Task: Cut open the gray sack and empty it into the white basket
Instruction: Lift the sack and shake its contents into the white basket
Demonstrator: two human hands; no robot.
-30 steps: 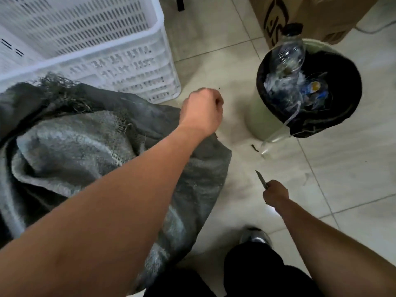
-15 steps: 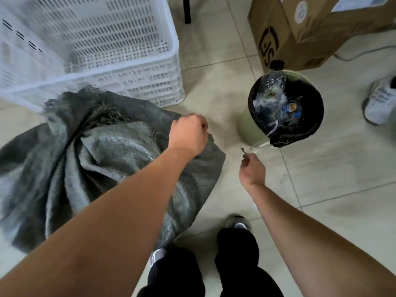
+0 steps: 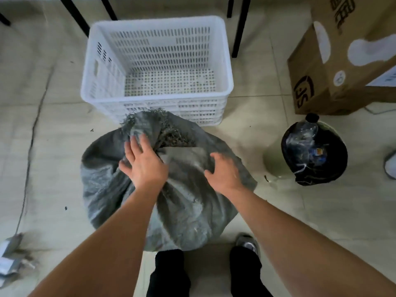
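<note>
Gray sack (image 3: pixel 184 202) sits on the tiled floor (image 3: pixel 300 221) right in front of your feet, bulging and upright, with its frayed mouth (image 3: pixel 150 123) turned toward the white basket (image 3: pixel 157 24). That mouth is parted, and a mass of dry, stringy material shows inside it, too blurred to identify. The sack's top edge overlaps the basket's near wall in this view; whether they touch you cannot tell from here.

Your left hand (image 3: pixel 143 163) lies flat on the upper left of the sack with the fingers spread, their tips at the frayed edge of the mouth. It presses on the cloth and has nothing pinched or enclosed. Your right hand (image 3: pixel 224 171) rests on the upper right of the sack, fingers loosely splayed and slightly curled over a fold. It is blurred, so you cannot tell whether it grips the cloth; nothing else is visible in it.

The basket stands just beyond the sack, and nothing shows on its perforated floor. To your right, well apart from the sack, a bin with a black liner (image 3: pixel 315 151) holds crumpled clear plastic and a bottle. A cardboard box (image 3: pixel 334 67) stands behind the bin.
</note>
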